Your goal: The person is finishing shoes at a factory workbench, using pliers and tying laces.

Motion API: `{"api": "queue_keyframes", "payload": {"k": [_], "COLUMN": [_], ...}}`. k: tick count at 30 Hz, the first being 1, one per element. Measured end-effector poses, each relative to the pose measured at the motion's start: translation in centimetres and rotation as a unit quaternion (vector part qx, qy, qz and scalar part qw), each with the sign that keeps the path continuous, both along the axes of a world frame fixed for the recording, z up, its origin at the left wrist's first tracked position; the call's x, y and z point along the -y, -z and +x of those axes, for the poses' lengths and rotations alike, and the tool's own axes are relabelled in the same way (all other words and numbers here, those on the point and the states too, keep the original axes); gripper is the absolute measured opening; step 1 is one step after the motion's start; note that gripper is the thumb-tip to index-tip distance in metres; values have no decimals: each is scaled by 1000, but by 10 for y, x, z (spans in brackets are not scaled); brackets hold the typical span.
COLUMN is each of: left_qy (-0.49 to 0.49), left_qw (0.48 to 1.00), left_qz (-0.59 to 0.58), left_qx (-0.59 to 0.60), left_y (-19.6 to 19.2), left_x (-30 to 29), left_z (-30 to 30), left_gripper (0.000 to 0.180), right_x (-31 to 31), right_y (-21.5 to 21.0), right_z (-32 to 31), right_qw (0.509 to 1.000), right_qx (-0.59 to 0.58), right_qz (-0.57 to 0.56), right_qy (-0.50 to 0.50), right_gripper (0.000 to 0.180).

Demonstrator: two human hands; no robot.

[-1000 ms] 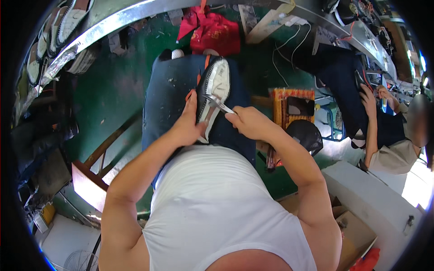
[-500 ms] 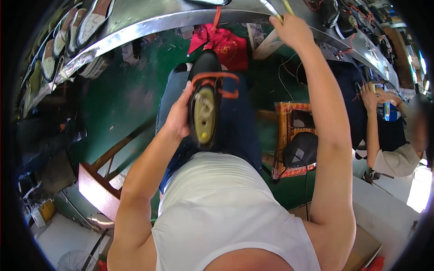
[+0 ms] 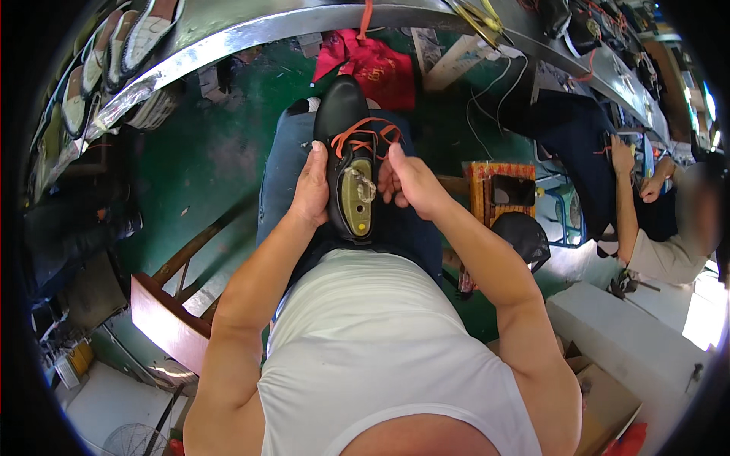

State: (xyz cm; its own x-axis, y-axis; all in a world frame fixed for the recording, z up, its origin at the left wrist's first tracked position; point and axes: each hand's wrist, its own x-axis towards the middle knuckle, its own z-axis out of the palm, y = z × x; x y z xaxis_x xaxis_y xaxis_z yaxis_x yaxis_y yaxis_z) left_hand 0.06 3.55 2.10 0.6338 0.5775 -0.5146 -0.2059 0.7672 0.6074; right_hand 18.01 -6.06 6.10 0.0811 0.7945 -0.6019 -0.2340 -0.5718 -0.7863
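Resting on the blue-trousered lap (image 3: 279, 171), the black leather shoe (image 3: 340, 115) could roll rightward if the left hand (image 3: 312, 190), clamped along its side, slackened (I cannot tell if the right hand (image 3: 414, 182) grips).

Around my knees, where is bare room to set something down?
Mostly free: green floor left of your jeans, bordered also by the wooden bar and metal bench. Crowded: your lap with the black shoe, the bench's left side with shoes, its right with tools.

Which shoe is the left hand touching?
The smooth black, orange-laced shoe over the blue-trousered lap; the pale-soled shoes lie on the grey metal bench.
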Motion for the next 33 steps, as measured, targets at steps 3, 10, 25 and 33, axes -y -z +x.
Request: {"api": "queue_keyframes", "payload": {"k": [3, 10, 25, 33], "left_qy": [2, 9, 193, 406], "left_qw": [1000, 897, 788, 818], "left_qz": [22, 304, 480, 386], "left_qx": [-17, -321, -334, -128], "left_y": [14, 42, -22, -61], "left_x": [6, 19, -38, -56], "left_z": [3, 11, 3, 16], "left_gripper": [60, 56, 26, 21], "right_x": [-10, -2, -21, -92], "right_y": [1, 26, -20, -18], "right_z": [-3, -12, -19, -3], "right_qw": [996, 967, 951, 860], "right_qx": [45, 15, 84, 251], "right_qz": [34, 187, 295, 422], "right_qy": [71, 171, 34, -137], "right_gripper": [51, 38, 22, 18]}}
